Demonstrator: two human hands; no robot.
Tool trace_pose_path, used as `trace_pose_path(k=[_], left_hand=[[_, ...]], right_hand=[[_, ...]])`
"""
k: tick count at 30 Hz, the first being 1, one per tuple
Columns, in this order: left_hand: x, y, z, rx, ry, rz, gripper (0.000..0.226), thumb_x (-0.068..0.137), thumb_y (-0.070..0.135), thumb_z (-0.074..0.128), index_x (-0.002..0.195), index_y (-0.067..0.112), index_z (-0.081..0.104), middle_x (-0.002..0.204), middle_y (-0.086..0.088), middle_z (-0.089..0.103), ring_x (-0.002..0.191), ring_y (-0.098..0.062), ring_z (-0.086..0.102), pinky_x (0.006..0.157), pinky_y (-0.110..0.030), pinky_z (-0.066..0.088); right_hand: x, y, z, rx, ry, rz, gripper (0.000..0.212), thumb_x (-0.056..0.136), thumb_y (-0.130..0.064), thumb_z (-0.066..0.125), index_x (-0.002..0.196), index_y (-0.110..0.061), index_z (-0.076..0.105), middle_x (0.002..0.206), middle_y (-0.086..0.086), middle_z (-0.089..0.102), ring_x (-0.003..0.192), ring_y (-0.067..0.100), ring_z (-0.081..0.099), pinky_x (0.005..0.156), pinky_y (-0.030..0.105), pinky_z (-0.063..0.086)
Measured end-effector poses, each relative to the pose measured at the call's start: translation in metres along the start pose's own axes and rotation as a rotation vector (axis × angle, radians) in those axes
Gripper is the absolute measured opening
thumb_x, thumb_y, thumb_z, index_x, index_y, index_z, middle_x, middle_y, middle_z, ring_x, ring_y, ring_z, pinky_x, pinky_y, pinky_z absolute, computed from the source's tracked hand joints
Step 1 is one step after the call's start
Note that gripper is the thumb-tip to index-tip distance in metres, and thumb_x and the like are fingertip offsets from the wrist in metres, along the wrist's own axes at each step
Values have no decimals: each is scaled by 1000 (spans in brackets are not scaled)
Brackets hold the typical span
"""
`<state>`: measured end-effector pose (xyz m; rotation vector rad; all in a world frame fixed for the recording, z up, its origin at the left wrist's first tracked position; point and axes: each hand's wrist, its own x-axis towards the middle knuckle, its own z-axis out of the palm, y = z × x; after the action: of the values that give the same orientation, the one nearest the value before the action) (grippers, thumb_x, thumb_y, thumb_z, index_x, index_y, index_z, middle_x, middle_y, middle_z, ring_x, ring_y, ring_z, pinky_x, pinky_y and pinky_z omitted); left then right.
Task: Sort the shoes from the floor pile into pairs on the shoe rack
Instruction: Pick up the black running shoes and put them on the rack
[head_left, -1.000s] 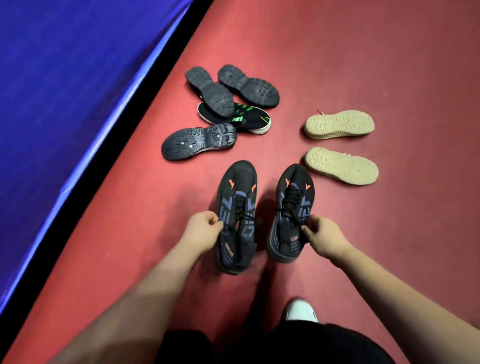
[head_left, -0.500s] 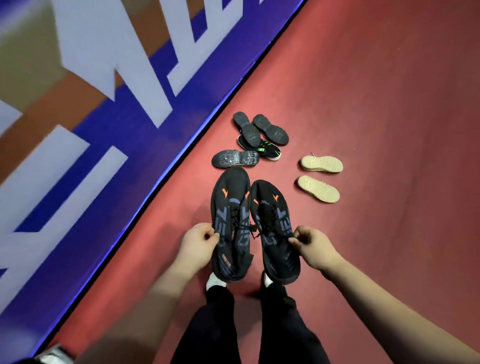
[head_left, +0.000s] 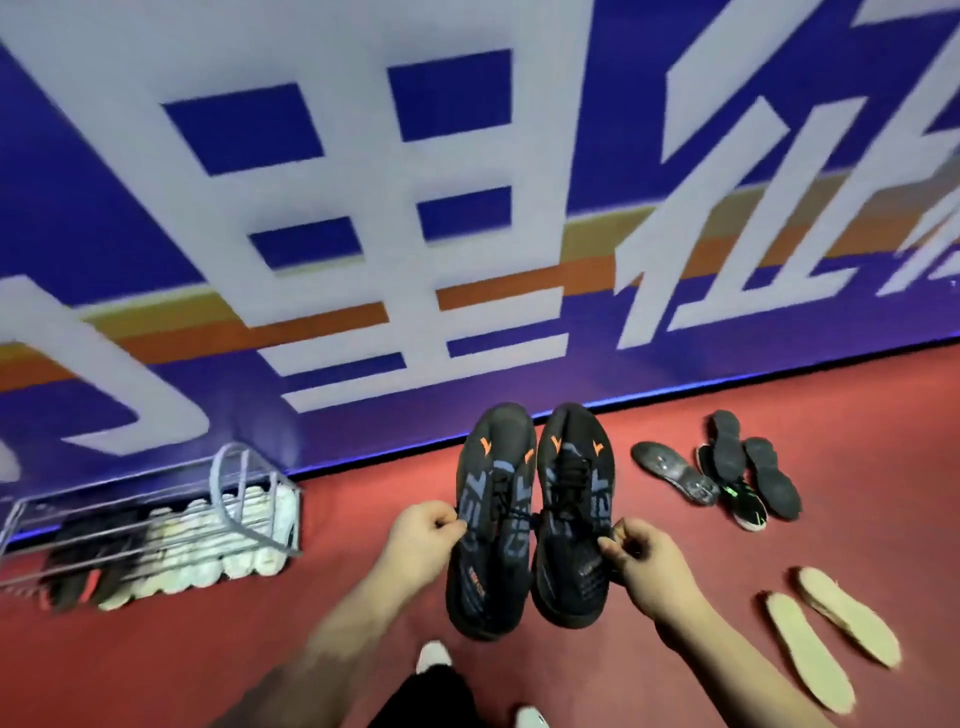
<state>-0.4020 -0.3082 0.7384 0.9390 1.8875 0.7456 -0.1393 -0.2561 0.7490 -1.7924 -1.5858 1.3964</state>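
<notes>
- Left black shoe and right black shoe, orange marks near the toes, hang side by side in the centre of the frame, clear of the red floor, toes pointing up toward the wall. Whether their inner edges touch is hard to tell.
- Left hand: fingers curled, pinching the left black shoe's outer edge at mid-length.
- Right hand: fingers curled on the right black shoe's outer edge; the fingertips are tucked out of sight.
- Floor pile, right of centre: four dark shoes, three sole-up, one upright with green marks and half covered by the others.
- Two tan shoes, lower right, sole-up, side by side, apart from the pile.
- Shoe rack, lower left, grey wire, against the wall. Heavy blur; dark shoes to its left, pale ones to its right, count unreadable. Its left end is cut off by the frame.
- Blue banner with white characters and an orange stripe fills the upper frame, smeared.
- White shoe toe at the bottom, above dark trousers; a second toe is clipped by the bottom edge.
</notes>
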Motion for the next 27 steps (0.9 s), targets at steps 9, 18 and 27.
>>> trace_pose_path(k=[9,18,27], left_hand=[[-121,-109,-158,-191,386,-71,23,62,32,56,44,22,45,48,7,37,55,-14,37,59,-29,32],[-199,-238,-328,-258,636,-274,17,61,25,52,45,21,48,51,0,38,58,-17,39,61,-31,40],[-193,-325,-431,-307,676,-382,16,62,28,54,47,23,48,58,-4,43,62,-17,44,71,-51,54]], right_hand=[[-41,-93,162,-92,-404,-246,36,85,1,63,62,-13,39,55,-1,34,60,16,33,62,35,39],[-130,-178,383,-71,-666,-270,32,91,5,52,67,-9,37,64,8,31,64,16,33,57,26,47],[-132,-226,522,-174,-731,-235,33,90,3,56,65,-11,39,64,8,34,68,20,39,66,35,49]])
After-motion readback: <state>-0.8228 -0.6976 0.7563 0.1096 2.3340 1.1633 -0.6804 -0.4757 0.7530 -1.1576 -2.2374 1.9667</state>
